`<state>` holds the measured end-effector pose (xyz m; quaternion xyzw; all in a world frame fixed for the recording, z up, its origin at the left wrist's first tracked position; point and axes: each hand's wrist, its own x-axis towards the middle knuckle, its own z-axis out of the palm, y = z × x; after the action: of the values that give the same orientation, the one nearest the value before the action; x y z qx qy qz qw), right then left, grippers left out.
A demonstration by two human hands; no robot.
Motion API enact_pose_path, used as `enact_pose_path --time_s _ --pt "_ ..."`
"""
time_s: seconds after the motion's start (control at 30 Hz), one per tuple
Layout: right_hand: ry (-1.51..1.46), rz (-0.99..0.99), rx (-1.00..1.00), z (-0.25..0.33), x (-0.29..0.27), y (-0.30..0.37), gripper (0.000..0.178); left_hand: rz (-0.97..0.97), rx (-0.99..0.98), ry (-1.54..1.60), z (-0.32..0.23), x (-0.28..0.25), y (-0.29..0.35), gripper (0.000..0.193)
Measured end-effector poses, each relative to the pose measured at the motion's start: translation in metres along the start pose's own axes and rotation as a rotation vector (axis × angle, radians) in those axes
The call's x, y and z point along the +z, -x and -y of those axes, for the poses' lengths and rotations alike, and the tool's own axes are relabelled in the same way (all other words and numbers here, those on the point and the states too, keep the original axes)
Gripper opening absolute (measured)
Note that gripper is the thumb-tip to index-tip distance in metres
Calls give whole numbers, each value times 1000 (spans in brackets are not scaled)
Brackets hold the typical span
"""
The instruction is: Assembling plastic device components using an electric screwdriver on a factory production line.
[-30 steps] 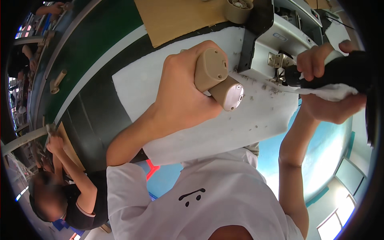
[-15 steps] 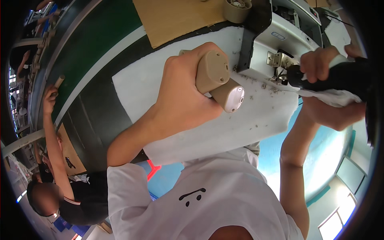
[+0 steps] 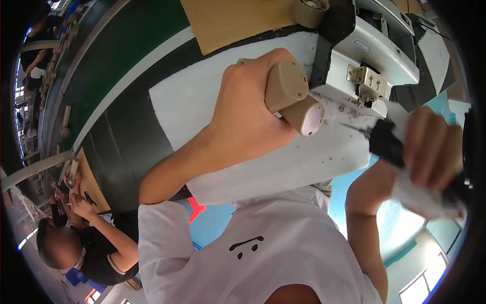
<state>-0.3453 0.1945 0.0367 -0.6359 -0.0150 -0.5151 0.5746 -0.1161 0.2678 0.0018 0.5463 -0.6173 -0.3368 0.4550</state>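
Note:
My left hand [image 3: 248, 109] is wrapped round a beige plastic housing [image 3: 284, 88], held above a white foam sheet [image 3: 253, 177]. Two rounded ends of the housing point right; small screw holes show on them, and the lower end face [image 3: 312, 119] looks shiny. The rest is hidden by my fingers. On the right, my right hand [image 3: 428, 147], blurred by motion, grips a black electric screwdriver [image 3: 387, 144] with white wrapping round its body. The thin bit [image 3: 354, 127] points left toward the housing, apart from it.
A silver screw feeder [image 3: 374, 58] stands at the far right, with loose screws [image 3: 349, 110] scattered before it. Behind lie a cardboard sheet [image 3: 228, 23] and a beige round part [image 3: 310, 12]. Left are a green conveyor belt [image 3: 126, 55] and a co-worker [image 3: 101, 253] handling a beige part.
My right hand has drawn the screwdriver away from the feeder, nearer to me, and its bit now points at the housing. The co-worker's arm has come back from the conveyor belt.

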Motion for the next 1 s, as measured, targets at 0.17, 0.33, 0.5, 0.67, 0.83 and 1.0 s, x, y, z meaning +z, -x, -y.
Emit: enact_pose_path --time_s 0.17,0.33,0.5,0.67,0.83,1.0 --pt "-488 -286 -372 -12 50 0 8 -30 -82 67 1 -5 7 33" --pt "-465 -449 -577 -12 78 2 7 5 -41 18 -6 -1 2 33" --pt "-439 -379 -528 -27 97 -9 8 -11 -58 60 -1 -3 9 32" --pt "-283 -55 -332 -14 68 -19 12 20 -34 27 -5 -1 5 32" --pt "-131 267 -141 -16 38 -37 17 -11 -46 49 -6 3 6 32" --pt "33 586 47 11 5 -34 23 -8 -86 49 -7 1 8 31"
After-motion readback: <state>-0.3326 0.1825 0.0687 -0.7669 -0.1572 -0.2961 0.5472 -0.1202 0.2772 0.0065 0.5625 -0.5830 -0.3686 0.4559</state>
